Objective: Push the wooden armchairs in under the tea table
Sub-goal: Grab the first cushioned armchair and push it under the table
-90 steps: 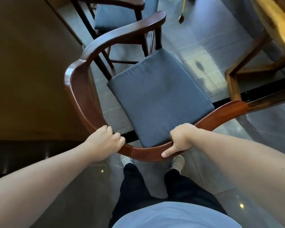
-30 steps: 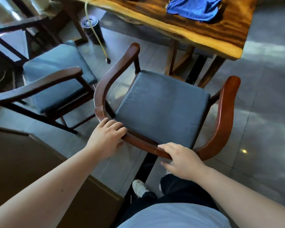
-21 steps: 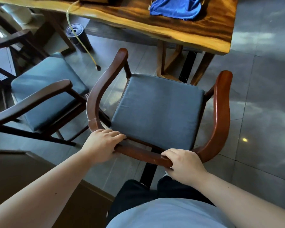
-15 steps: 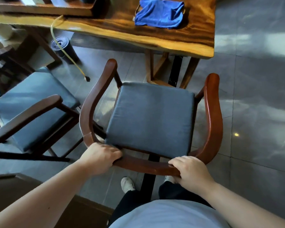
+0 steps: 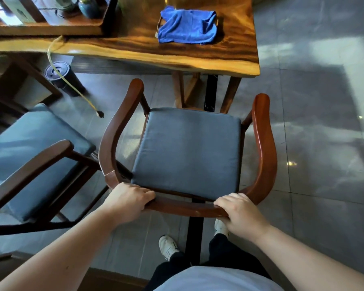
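Observation:
A wooden armchair (image 5: 264, 143) with a curved reddish backrest and a dark blue-grey seat cushion stands in front of me, facing the tea table (image 5: 177, 53). Its front edge sits just short of the table's near edge, by the table's wooden legs. My left hand (image 5: 127, 201) grips the back rail at the left. My right hand (image 5: 239, 213) grips the same rail at the right. A second armchair (image 5: 29, 164) of the same kind stands to the left, angled away from the table.
A blue cloth (image 5: 186, 24) lies on the table. A wooden tea tray (image 5: 51, 28) with pots sits at the table's left. A black cylinder bin (image 5: 61, 78) and a yellow hose (image 5: 72, 89) are on the floor. Grey tiled floor lies open to the right.
The chair has been turned from sideways to face the table squarely and moved closer to it. Both hands kept their grip on the back rail.

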Action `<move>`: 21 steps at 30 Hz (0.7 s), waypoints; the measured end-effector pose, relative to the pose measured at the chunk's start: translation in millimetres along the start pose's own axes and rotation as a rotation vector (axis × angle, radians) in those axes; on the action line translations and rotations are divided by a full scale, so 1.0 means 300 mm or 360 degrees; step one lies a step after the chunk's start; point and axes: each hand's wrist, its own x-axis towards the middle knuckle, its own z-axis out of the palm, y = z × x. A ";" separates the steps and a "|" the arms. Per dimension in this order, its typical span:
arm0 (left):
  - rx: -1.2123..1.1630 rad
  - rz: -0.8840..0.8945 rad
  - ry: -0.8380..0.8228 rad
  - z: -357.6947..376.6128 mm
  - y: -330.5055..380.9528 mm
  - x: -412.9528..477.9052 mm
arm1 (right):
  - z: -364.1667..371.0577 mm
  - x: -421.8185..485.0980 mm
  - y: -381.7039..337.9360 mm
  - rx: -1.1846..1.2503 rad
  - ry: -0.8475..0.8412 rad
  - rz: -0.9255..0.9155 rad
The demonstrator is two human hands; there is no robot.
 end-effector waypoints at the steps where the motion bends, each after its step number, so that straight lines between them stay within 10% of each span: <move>1: 0.0019 -0.0007 -0.0005 -0.017 -0.017 0.007 | -0.002 0.017 -0.002 -0.0002 0.0002 -0.0009; 21: 0.0117 -0.0065 0.0111 -0.085 -0.030 0.202 | -0.126 0.173 0.169 -0.0051 -0.0082 0.0047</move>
